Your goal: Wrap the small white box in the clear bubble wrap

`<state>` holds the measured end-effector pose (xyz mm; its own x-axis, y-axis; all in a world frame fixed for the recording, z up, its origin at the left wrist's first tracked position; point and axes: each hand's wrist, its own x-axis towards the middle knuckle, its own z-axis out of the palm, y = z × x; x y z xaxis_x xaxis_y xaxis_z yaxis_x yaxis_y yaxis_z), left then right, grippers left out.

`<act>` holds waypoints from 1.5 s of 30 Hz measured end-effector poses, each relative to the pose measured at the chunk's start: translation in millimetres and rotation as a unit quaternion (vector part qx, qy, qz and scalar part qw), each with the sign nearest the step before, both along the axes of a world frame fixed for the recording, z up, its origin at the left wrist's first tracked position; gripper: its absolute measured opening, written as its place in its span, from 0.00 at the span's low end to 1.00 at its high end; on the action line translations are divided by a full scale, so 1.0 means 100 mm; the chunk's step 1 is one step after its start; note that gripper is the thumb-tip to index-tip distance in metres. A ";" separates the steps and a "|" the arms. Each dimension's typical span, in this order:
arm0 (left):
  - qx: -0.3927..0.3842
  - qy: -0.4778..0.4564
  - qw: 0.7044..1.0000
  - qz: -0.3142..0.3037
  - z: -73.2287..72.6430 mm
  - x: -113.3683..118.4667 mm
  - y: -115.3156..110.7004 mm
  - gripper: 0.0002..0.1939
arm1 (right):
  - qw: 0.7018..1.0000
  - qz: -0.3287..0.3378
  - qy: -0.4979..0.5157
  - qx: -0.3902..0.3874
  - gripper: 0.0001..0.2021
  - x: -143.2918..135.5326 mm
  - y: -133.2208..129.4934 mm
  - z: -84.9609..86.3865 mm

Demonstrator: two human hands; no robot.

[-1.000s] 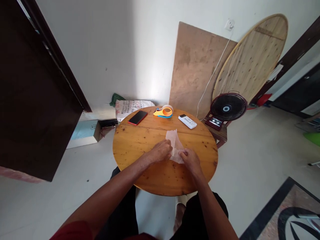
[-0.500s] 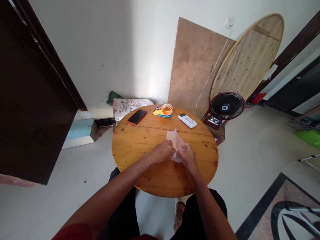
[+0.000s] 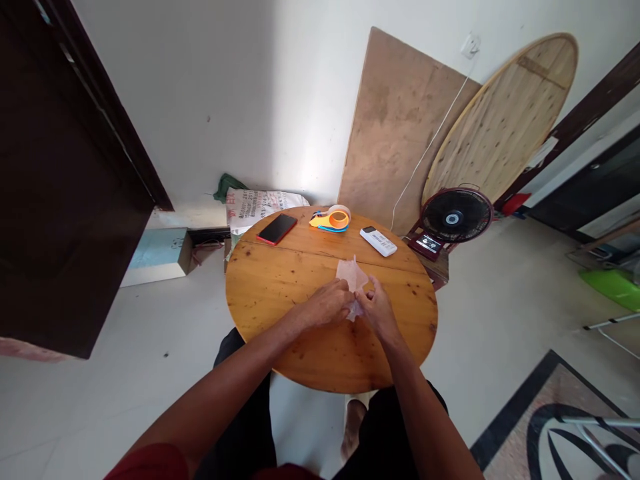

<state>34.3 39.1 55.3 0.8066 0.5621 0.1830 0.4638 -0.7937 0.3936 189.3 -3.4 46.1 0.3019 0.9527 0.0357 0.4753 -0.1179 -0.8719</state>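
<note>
Presently, as you sit at the round table [image 3: 280, 280]:
Left hand [image 3: 327, 305]: your fingers pinch the near edge of the thin pink paper [image 3: 351, 275].
Right hand [image 3: 379, 308]: fingers closed on the same edge, just beside the left.
Paper: mid-table, far part raised.
Far rim: phone [image 3: 277, 229], tape dispenser [image 3: 331, 219], remote [image 3: 379, 241].

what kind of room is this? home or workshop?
Most likely a room in a home, perhaps a living or spare room: a small round wooden table with a phone and air-conditioner remote, a floor fan, and a spare tabletop leaning on the wall.
</note>
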 end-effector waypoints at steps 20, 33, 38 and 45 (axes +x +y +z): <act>-0.179 -0.205 0.936 0.225 -0.26 0.14 -0.07 0.07 | 0.989 0.106 -0.095 -0.034 0.29 -0.05 -0.20 0.25; -0.156 -0.148 0.955 0.206 -0.17 0.14 -0.09 0.03 | 0.927 0.004 -0.367 -0.078 0.13 0.15 0.55 0.32; -0.152 -0.145 0.959 0.193 -0.22 0.14 -0.07 0.03 | 0.945 0.029 -0.318 -0.074 0.12 0.14 0.76 0.23; -0.135 -0.142 0.965 0.173 -0.21 0.11 -0.08 0.14 | 0.978 0.071 -0.175 -0.090 0.17 0.12 0.86 -0.02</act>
<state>45.3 31.0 34.7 0.5007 0.8472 0.1776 0.5265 -0.4609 0.7144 201.2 82.2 44.2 0.1661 0.9843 -0.0591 0.7633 -0.1663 -0.6243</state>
